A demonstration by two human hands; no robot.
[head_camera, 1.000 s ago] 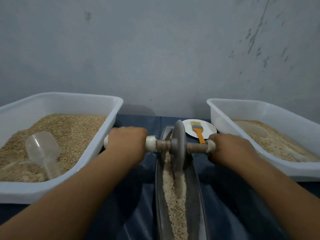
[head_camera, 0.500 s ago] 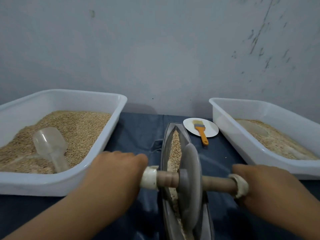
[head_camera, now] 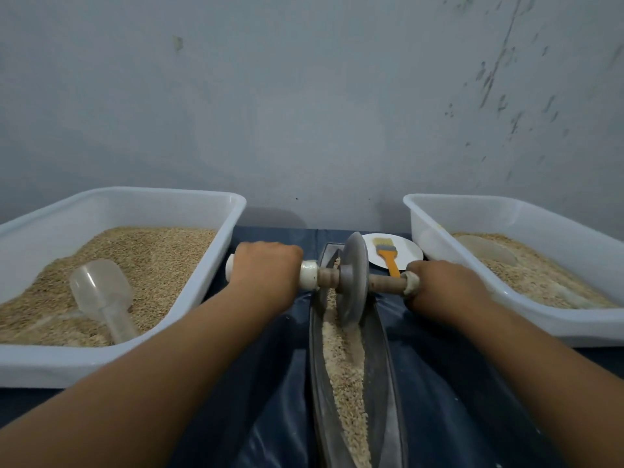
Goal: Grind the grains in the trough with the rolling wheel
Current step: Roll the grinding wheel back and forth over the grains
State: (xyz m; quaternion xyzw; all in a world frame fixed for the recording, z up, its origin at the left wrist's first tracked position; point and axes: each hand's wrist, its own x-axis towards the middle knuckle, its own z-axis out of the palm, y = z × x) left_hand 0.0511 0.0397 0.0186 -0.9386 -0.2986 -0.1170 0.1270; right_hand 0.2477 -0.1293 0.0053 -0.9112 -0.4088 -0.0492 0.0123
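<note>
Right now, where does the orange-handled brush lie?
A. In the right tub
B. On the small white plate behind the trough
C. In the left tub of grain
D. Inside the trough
B: the brush lies on the white plate, on the cloth behind the right hand, between the trough and the right tub.

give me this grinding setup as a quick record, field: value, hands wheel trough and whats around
left hand: grips left end of the axle
right hand: grips right end
wheel: upright in the trough, toward the far end
trough: long, narrow, grains along its bottom
left tub: grain, clear scoop
right tub: grain
plate: holds orange-handled brush
</note>
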